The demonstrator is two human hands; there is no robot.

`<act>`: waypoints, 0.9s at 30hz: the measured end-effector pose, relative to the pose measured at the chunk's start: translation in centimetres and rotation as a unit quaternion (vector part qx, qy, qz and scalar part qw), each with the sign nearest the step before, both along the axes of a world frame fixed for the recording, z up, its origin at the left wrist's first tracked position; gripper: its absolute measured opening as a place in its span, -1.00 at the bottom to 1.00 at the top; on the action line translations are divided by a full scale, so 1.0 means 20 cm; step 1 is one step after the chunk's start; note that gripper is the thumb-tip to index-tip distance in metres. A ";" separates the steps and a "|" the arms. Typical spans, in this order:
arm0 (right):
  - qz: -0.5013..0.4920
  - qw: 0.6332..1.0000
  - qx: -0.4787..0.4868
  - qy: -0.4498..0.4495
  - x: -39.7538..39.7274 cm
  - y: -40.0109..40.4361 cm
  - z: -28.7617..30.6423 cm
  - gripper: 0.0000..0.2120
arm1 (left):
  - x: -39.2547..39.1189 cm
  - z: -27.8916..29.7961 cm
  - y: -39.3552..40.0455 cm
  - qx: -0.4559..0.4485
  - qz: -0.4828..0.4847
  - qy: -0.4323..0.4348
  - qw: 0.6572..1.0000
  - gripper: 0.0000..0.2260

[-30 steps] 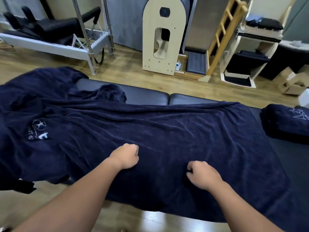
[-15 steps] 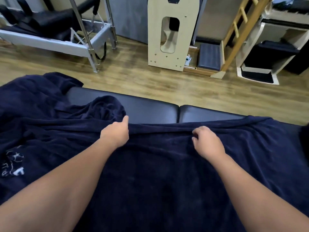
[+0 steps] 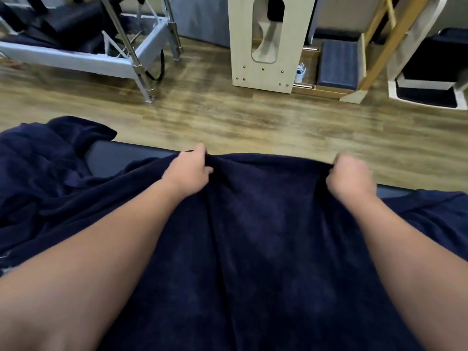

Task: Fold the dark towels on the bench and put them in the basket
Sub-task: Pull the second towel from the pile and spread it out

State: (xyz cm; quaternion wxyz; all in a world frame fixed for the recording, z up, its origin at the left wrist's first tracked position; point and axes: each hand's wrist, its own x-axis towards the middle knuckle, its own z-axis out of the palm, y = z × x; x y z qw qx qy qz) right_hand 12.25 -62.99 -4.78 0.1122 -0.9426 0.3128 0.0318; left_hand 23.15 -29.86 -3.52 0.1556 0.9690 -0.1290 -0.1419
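Dark towel [image 3: 266, 236] spread over the padded surface [image 3: 121, 158], far edge bunched at 12 o'clock. Left hand [image 3: 188, 171] and right hand [image 3: 350, 177] grip that edge — fingers curled round the cloth. Second dark heap [image 3: 43, 158] at 9 o'clock; no basket in view.

One head-worn view — looking forward and down, close over the bench [image 3: 119, 158] toward the floor [image 3: 253, 117].
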 end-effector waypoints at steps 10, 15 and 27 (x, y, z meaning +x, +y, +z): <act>0.194 0.981 0.009 -0.014 -0.16 0.35 -0.18 -0.67 | -0.38 -0.24 0.09 0.102 -0.162 -0.029 0.981 -0.42; 0.195 0.975 0.007 0.109 -0.25 0.71 -0.19 -0.66 | -0.52 -0.22 0.35 0.058 -0.155 -0.102 0.981 -0.72; 0.334 0.940 0.045 0.053 -0.06 1.75 0.05 -0.65 | -0.38 -0.03 1.51 0.206 0.134 -0.033 0.969 -0.51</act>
